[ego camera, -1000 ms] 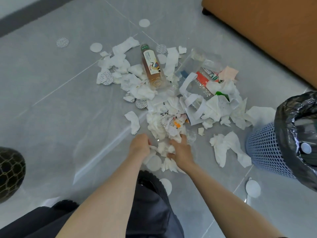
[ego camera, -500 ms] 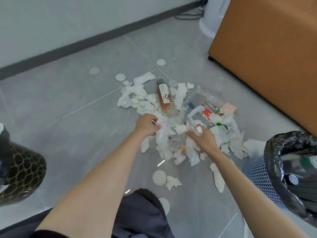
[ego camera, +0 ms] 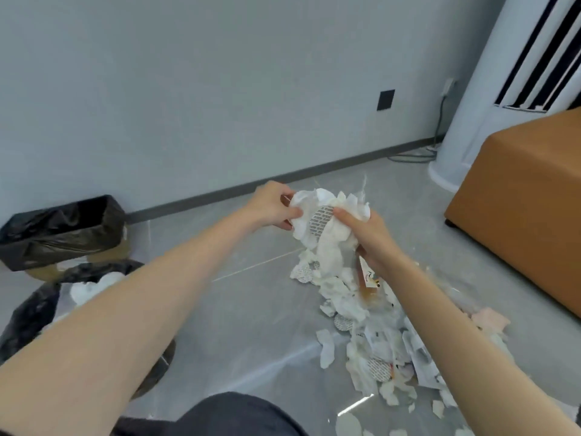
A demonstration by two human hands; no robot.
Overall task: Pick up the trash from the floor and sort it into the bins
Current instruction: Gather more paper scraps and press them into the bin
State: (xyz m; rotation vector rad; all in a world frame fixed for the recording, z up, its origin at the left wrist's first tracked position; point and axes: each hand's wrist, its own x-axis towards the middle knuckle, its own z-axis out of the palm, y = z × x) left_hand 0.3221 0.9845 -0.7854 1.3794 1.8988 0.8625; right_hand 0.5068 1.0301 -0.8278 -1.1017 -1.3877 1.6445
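A bundle of crumpled white paper scraps [ego camera: 323,221] is lifted above the floor between both hands. My left hand [ego camera: 272,206] grips its left side and my right hand [ego camera: 366,234] grips its right side. Below lies the heap of paper trash [ego camera: 355,306] on the grey floor, with a brown drink bottle [ego camera: 369,283] partly hidden behind my right wrist. At the left stands a round bin with a black liner [ego camera: 34,313] holding white paper, half covered by my left forearm. Behind it stands a rectangular bin with a black liner [ego camera: 59,231].
An orange-brown upholstered block [ego camera: 518,199] stands at the right. A white cylindrical unit [ego camera: 471,105] with cables at its base stands in the far right corner. The grey wall with a dark skirting runs across the back. My dark-trousered knee [ego camera: 232,413] is at the bottom.
Both hands have risen from the heap with a bundle of paper held between them. The view has swung up and left, bringing the left bins and the wall into sight.
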